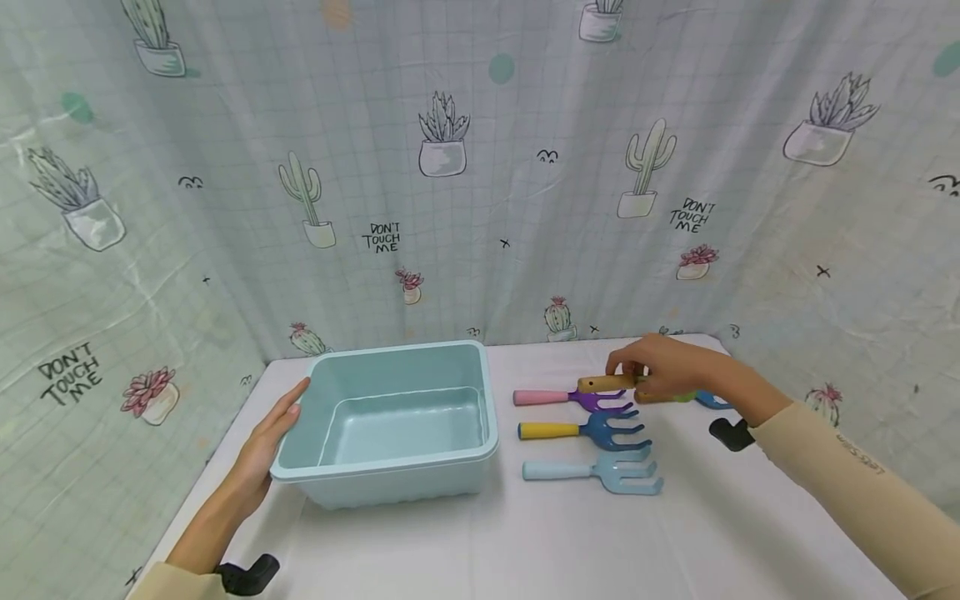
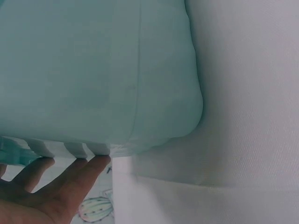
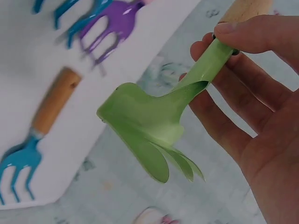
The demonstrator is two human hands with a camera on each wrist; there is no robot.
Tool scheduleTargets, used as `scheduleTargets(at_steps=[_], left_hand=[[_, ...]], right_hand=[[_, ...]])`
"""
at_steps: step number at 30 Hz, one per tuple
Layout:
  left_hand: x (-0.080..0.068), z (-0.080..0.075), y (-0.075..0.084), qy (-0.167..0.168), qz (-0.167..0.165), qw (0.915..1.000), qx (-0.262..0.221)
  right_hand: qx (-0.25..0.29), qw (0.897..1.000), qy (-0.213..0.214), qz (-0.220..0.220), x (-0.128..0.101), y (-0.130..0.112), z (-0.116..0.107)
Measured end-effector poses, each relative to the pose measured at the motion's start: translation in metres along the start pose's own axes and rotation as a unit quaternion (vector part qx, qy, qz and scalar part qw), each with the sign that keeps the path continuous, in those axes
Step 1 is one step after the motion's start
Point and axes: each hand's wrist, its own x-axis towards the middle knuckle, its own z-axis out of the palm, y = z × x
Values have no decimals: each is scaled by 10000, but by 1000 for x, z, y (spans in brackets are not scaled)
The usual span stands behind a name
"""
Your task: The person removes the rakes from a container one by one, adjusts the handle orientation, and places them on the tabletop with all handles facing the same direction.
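Observation:
A light blue plastic tub (image 1: pixel 480 392) stands on the white table. My left hand (image 1: pixel 285 412) lies flat against its left wall, fingers straight; in the left wrist view the fingertips (image 2: pixel 96 163) touch under the tub's rim (image 2: pixel 93 70). My right hand (image 1: pixel 637 371) pinches a green hand rake with a wooden handle (image 1: pixel 603 382), lifted above the table. The right wrist view shows its green head (image 3: pixel 149 126) hanging from my fingers (image 3: pixel 243 35).
Right of the tub lie a purple rake with a pink handle (image 1: pixel 570 398), a blue rake with a yellow handle (image 1: pixel 585 430) and a pale blue rake (image 1: pixel 600 472). A blue rake with a wooden handle (image 3: pixel 37 126) lies near the table's far right edge. A cactus-print curtain (image 1: pixel 480 167) hangs behind.

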Motion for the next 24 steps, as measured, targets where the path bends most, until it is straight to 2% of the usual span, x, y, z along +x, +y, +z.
scheduleTargets(at_steps=[14,24], left_hand=[[1,1,3,29,63,10000,8],[-1,1,4,55,-34,10000,33]], right_hand=[[199,9983,306,445,-59,84,31],[475,9952,243,821,-73,119,72]])
